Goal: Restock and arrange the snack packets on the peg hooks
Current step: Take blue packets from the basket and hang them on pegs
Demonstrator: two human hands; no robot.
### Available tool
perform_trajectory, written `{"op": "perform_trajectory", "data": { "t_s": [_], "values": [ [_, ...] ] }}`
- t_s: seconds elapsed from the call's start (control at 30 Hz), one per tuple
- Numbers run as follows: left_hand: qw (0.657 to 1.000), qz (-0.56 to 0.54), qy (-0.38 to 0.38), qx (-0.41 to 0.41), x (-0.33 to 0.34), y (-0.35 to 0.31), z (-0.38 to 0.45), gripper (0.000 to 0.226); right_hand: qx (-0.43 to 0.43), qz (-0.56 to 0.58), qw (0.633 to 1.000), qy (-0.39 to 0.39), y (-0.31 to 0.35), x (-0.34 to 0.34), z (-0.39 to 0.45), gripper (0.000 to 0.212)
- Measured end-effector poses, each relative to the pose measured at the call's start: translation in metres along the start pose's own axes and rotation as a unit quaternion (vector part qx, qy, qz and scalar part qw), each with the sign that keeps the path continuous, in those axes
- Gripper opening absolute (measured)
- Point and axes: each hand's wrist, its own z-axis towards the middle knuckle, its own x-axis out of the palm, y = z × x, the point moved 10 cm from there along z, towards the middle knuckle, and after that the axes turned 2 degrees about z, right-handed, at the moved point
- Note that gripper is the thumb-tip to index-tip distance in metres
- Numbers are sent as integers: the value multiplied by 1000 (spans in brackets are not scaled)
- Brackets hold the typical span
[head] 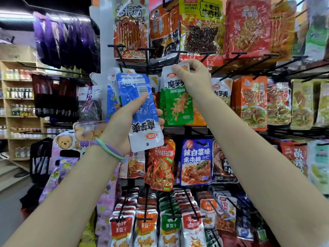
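Now left hand (122,120) grips blue packet (140,111) (upside down); right hand (193,77) pinches green packet (178,102) top.

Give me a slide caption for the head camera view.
Left hand holds blue packet upside down; right hand pinches green packet.

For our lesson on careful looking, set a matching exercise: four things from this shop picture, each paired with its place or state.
Things:
1. blue packet
2. green packet
3. purple packets
4. wristbands

Place or state:
A. pinched at its top by the right hand
B. hanging upper left
C. on the left forearm
D. upside down in the left hand

Pairs: 1-D, 2-A, 3-B, 4-C
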Motion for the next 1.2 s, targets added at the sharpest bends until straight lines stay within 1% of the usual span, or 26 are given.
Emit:
{"op": "perform_trajectory", "data": {
  "t_s": [0.07,0.1,0.17,0.23,0.33,0.43,0.5,0.57,0.63,0.7,0.73,0.8,0.83,0.87,0.9,0.93,0.97,1.0,1.03,1.07,1.1,1.13,1.2],
  "values": [
    [1000,6,3,-2,1,2,-1,29,-36,-31,999,-6,6,-1,-1,19],
    [1000,7,4,-2,1,2,-2,29,-67,-70,995,-13,13,-1,-3,21],
    [1000,5,5,-2,-1,4,-3,29,-134,-145,980,-23,27,1,-11,33],
    [1000,2,12,-5,-4,6,-3,29,-183,-179,966,-40,31,0,-17,41],
    [1000,-1,18,-4,-7,8,-3,30,-219,-189,955,-67,29,-7,-21,36],
    [1000,15,11,4,-6,9,0,29,-201,-196,958,-52,21,-6,-19,23],
    [1000,18,0,-6,-3,15,2,29,-207,-220,953,-36,15,2,-21,14],
    [999,28,-13,-17,0,22,4,30,-215,-233,948,-29,8,9,-26,10],
    [999,50,-14,-14,4,27,3,31,-214,-232,948,-39,3,6,-36,11],
    [998,63,-9,4,3,28,1,30,-198,-199,960,-17,1,2,-48,13],
    [997,70,-7,16,-2,27,1,29,-174,-163,971,13,-1,2,-54,16],
    [995,94,-7,29,-10,26,0,37,-94,-58,989,94,-6,6,-69,20],
    [994,107,-7,33,-12,27,0,40,-45,-3,990,133,-8,10,-78,19],
    [993,114,-4,41,-10,26,0,36,-4,33,985,168,-10,15,-87,17],
    [993,108,-5,52,-8,25,0,26,22,42,979,197,-12,20,-94,20],
    [993,96,-14,62,-7,24,0,16,35,33,974,222,-13,24,-100,27],
    [993,91,-29,70,-7,22,2,16,40,16,969,243,-15,26,-103,37],
    [993,87,-42,69,-7,22,3,28,40,3,965,259,-18,28,-105,47],
    [995,77,-39,60,-3,24,3,44,39,2,963,268,-20,28,-106,54],
    [996,66,-34,49,-2,26,5,60,36,7,961,273,-22,28,-106,58],
    [997,63,-26,38,2,27,4,68,32,11,961,274,-23,27,-106,58],
    [997,65,-22,35,4,28,4,67,26,10,963,269,-23,26,-106,55],
    [997,61,-15,47,6,26,2,52,10,-8,967,256,-21,21,-107,41]
  ]
}}
